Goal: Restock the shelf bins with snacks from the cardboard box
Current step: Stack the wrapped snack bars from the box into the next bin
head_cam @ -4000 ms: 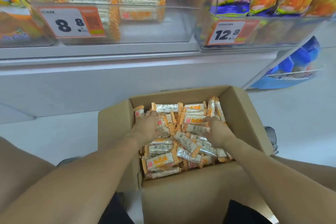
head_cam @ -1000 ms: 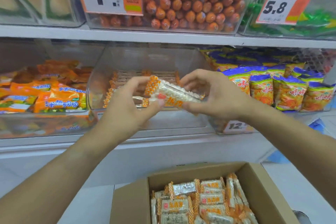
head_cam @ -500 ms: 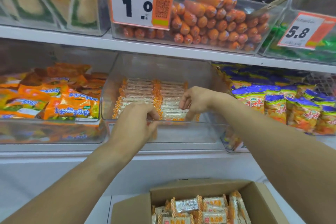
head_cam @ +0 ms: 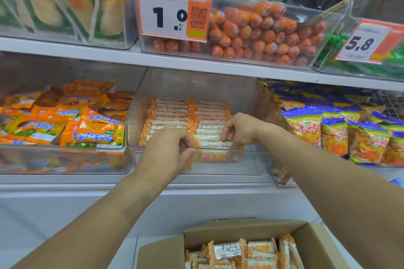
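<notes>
Both hands reach into the clear shelf bin [head_cam: 258,166] on the middle shelf. It holds two neat rows of snack bars [head_cam: 172,113] in clear wrappers with orange ends. My left hand [head_cam: 168,150] and my right hand [head_cam: 239,130] have their fingers curled over the two ends of a bundle of snack bars [head_cam: 208,138], which sits at the front of the right row. The open cardboard box [head_cam: 247,230] stands below on the floor, with several loose snack bars [head_cam: 240,251] in it.
A bin of orange packets [head_cam: 72,129] stands to the left, and one of blue-and-yellow chip bags [head_cam: 334,131] to the right. On the shelf above sit a bin of orange sausages [head_cam: 262,35] with a 1.0 price tag [head_cam: 172,11] and a 5.8 price tag [head_cam: 367,43].
My hands gathered bars in the box, lifted a bundle in front of the bin, then lowered it into the bin's front right row, where they still hold it.
</notes>
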Demonstrator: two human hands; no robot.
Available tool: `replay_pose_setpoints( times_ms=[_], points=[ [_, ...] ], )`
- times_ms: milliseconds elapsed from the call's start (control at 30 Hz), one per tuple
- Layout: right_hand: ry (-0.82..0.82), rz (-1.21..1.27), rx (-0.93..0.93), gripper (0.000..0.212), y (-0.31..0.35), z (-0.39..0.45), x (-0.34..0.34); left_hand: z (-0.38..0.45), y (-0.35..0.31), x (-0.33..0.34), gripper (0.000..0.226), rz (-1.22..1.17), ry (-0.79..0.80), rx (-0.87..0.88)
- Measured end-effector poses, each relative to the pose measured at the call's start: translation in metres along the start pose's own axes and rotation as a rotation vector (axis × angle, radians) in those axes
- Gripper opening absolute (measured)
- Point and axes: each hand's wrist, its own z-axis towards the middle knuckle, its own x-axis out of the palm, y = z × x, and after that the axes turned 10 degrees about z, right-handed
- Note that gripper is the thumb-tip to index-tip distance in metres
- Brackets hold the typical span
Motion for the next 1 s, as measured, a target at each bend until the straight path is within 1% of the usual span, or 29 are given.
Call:
replay_pose_setpoints(
  times_ms=[33,100,133,233,300,367,433,500,533,567,600,633,667,700,733,767,800,833,867,933,967,1000],
  points=[
    [0.0,0.011,0.005,0.022,0.001,-0.001,0.0,0.0,0.0,0.0,0.02,-0.004,-0.001,0.0],
    [-0.023,0.041,0.005,0.038,0.003,-0.002,0.0,0.001,0.0,-0.001,0.017,-0.009,-0.007,0.007],
    [-0.049,0.063,-0.001,0.042,0.003,-0.002,0.0,0.001,0.0,-0.001,0.015,-0.01,-0.009,0.013],
    [-0.139,0.142,-0.047,0.039,0.001,-0.01,0.002,0.0,0.002,0.001,0.015,-0.007,-0.011,0.03],
    [-0.205,0.139,-0.098,0.034,0.005,-0.024,-0.002,-0.001,0.005,0.003,0.016,0.0,-0.011,0.034],
    [-0.32,0.075,-0.206,0.022,0.013,-0.048,-0.007,-0.001,0.004,0.002,0.015,0.018,-0.029,0.051],
    [-0.488,0.032,-0.378,0.008,0.021,-0.087,-0.007,-0.001,-0.002,-0.002,0.013,0.065,-0.1,0.147],
    [-0.614,0.095,-0.553,0.007,0.023,-0.132,0.006,-0.004,-0.013,-0.004,0.01,0.052,-0.168,0.284],
    [-0.637,0.158,-0.6,0.009,0.018,-0.151,0.019,-0.008,-0.019,-0.004,0.009,0.024,-0.16,0.332],
    [-0.614,0.237,-0.601,0.011,0.005,-0.164,0.033,-0.013,-0.025,-0.001,0.008,-0.003,-0.12,0.361],
    [-0.533,0.324,-0.555,0.011,-0.01,-0.173,0.051,-0.019,-0.03,0.005,0.008,-0.017,-0.066,0.381],
    [-0.398,0.423,-0.47,0.009,-0.027,-0.177,0.067,-0.026,-0.035,0.015,0.008,-0.013,-0.01,0.398],
    [-0.227,0.52,-0.356,0.008,-0.047,-0.181,0.086,-0.037,-0.041,0.029,0.007,-0.012,0.049,0.41],
    [-0.065,0.592,-0.208,0.011,-0.065,-0.178,0.102,-0.046,-0.044,0.044,0.006,-0.007,0.12,0.415],
    [0.08,0.636,-0.027,0.012,-0.087,-0.175,0.12,-0.058,-0.046,0.062,0.006,0.002,0.226,0.415],
    [0.179,0.621,0.135,0.012,-0.111,-0.173,0.141,-0.074,-0.048,0.082,0.007,0.019,0.35,0.406],
    [0.241,0.551,0.239,0.012,-0.133,-0.172,0.164,-0.092,-0.047,0.102,0.009,0.027,0.462,0.37],
    [0.26,0.449,0.296,0.012,-0.155,-0.172,0.186,-0.113,-0.044,0.121,0.01,-0.003,0.534,0.286],
    [0.268,0.36,0.33,0.013,-0.174,-0.175,0.206,-0.134,-0.039,0.138,0.009,-0.071,0.559,0.151],
    [0.305,0.276,0.396,0.018,-0.202,-0.186,0.233,-0.176,-0.027,0.168,0.006,-0.156,0.544,-0.128],
    [0.334,0.231,0.426,0.021,-0.21,-0.194,0.24,-0.193,-0.023,0.18,0.006,-0.15,0.561,-0.2],
    [0.354,0.186,0.453,0.023,-0.216,-0.202,0.243,-0.208,-0.019,0.192,0.007,-0.15,0.617,-0.246]
  ],
)
